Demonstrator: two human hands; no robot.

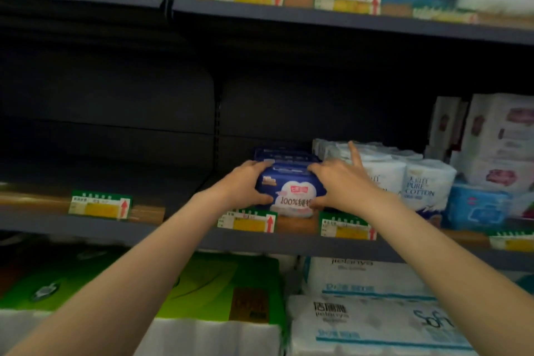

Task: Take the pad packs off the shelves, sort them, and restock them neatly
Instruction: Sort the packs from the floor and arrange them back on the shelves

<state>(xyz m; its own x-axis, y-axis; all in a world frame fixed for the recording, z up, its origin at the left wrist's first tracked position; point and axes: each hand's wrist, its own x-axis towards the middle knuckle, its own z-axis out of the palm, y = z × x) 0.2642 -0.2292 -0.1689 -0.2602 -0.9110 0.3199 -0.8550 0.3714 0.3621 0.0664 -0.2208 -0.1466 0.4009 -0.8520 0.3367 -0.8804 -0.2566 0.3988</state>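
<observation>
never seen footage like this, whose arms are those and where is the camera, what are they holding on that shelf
There is no machine here. The single picture comes from a wide-angle camera worn on a person's head, looking forward and down, so the two bare arms reaching in are that person's own.

Both hands grip one dark blue pad pack at the front edge of the middle shelf: the left hand on its left end, the right hand on its right end, with one finger raised. More dark blue packs sit right behind it.

Beside it on the right stand white cotton pad rolls, then a light blue pack. The shelf space to the left looks dark and unfilled. Price tags line the shelf edges.
</observation>
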